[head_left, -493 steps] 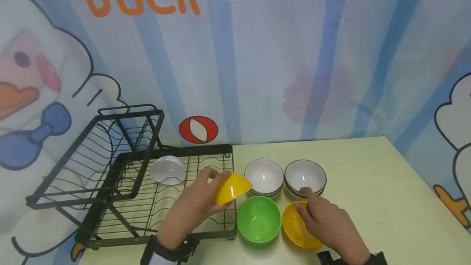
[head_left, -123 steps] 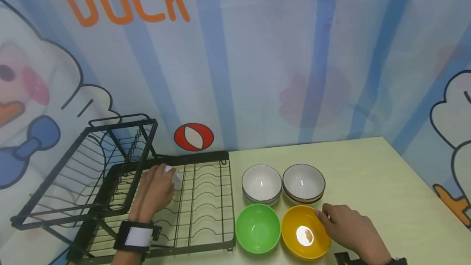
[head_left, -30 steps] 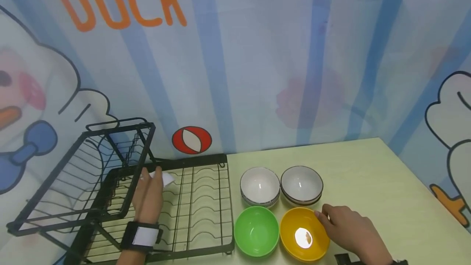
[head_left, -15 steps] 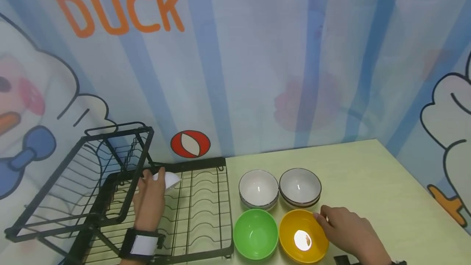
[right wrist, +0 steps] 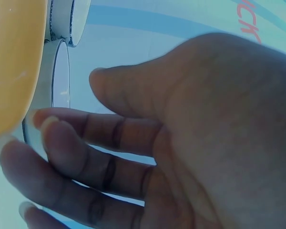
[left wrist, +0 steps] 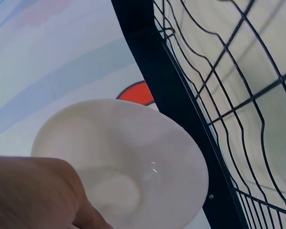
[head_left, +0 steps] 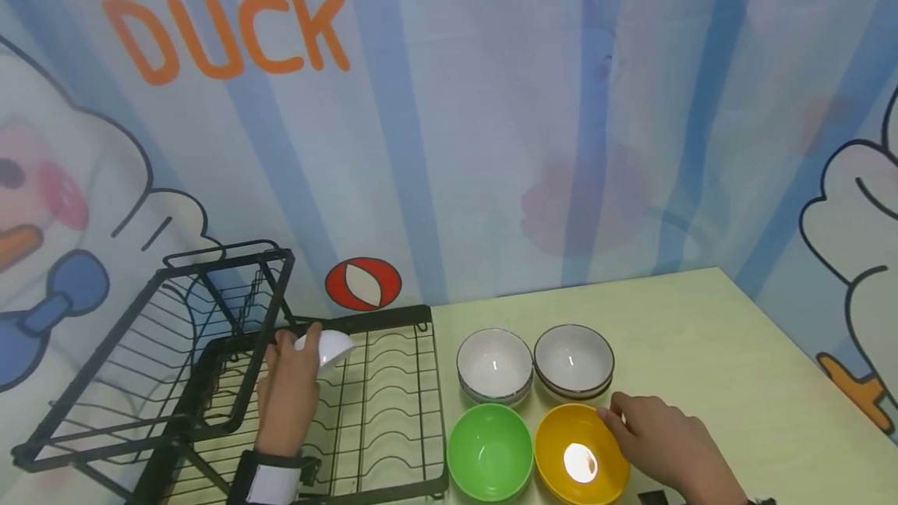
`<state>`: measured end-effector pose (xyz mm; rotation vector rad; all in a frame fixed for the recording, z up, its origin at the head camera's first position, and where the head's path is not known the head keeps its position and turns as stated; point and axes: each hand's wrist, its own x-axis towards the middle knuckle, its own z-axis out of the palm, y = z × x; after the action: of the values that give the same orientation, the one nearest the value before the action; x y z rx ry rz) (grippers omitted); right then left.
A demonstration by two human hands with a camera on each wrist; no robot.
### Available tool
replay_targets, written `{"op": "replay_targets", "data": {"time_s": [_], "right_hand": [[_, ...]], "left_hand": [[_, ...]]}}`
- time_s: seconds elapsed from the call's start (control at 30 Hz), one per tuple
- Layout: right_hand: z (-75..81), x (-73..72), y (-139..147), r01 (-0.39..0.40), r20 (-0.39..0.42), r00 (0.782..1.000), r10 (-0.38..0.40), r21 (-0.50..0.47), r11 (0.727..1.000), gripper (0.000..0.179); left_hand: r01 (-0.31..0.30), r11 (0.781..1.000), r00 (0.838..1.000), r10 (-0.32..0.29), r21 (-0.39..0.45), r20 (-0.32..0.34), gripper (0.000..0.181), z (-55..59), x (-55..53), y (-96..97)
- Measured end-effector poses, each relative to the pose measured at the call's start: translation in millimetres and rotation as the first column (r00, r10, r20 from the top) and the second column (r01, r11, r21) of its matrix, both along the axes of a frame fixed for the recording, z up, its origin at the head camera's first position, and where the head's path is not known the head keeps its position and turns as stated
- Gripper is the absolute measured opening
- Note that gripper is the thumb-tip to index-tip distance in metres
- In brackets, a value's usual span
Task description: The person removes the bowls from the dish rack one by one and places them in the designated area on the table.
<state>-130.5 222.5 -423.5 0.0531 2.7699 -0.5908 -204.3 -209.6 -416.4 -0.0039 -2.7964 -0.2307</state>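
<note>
My left hand (head_left: 289,388) grips a white bowl (head_left: 333,347) over the back of the black dish rack (head_left: 389,322). In the left wrist view the inside of this bowl (left wrist: 133,157) faces the camera, its rim overlapping the rack's dark back bar. My right hand (head_left: 662,439) stays by the right edge of the yellow bowl (head_left: 554,446), with loosely bent fingers and nothing in them. The right wrist view has its fingertips close to that yellow bowl (right wrist: 14,62), thumb apart from the fingers.
Left of the yellow bowl stands a green bowl (head_left: 489,450). Behind them are two stacks of white bowls with dark rims, a left stack (head_left: 494,365) and a right stack (head_left: 574,357). The rack's raised upper basket (head_left: 140,357) stands close left of my left hand. A printed curtain (head_left: 477,139) hangs behind.
My left hand held a yellow bowl 16.4 s ago; now it holds the white bowl that sat in the rack. Over the last second that bowl shifts slightly right. My right hand barely moves.
</note>
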Motion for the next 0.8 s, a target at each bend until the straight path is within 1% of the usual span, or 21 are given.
{"op": "replay_targets", "data": {"time_s": [0.1,0.2,0.37,0.6,0.8], "right_hand": [[1.1,-0.1,0,-0.005,-0.010,1.000,0.005,-0.002,1.000,0.022],[2.5,-0.3,0,-0.010,-0.018,1.000,0.010,-0.009,1.000,0.021],[3.6,0.1,-2,-0.013,-0.026,1.000,0.013,-0.022,1.000,0.020],[2.8,0.6,-3,-0.010,-0.063,0.998,0.010,-0.012,1.000,0.020],[3.8,-0.3,-5,-0.008,-0.075,0.997,0.007,-0.011,1.000,0.022]], "left_hand": [[0.010,1.000,1.000,-0.011,0.026,0.004,0.078,3.3,1.4,3.9],[0.016,0.999,1.000,-0.017,0.040,0.004,0.079,5.6,4.9,7.8],[0.027,0.999,0.999,-0.026,0.026,-0.021,0.083,7.3,13.0,14.8],[0.017,0.999,0.999,-0.015,0.036,-0.049,0.084,8.0,20.6,25.0],[0.045,0.998,0.995,-0.041,0.043,-0.093,0.086,8.1,26.6,29.1]]}}
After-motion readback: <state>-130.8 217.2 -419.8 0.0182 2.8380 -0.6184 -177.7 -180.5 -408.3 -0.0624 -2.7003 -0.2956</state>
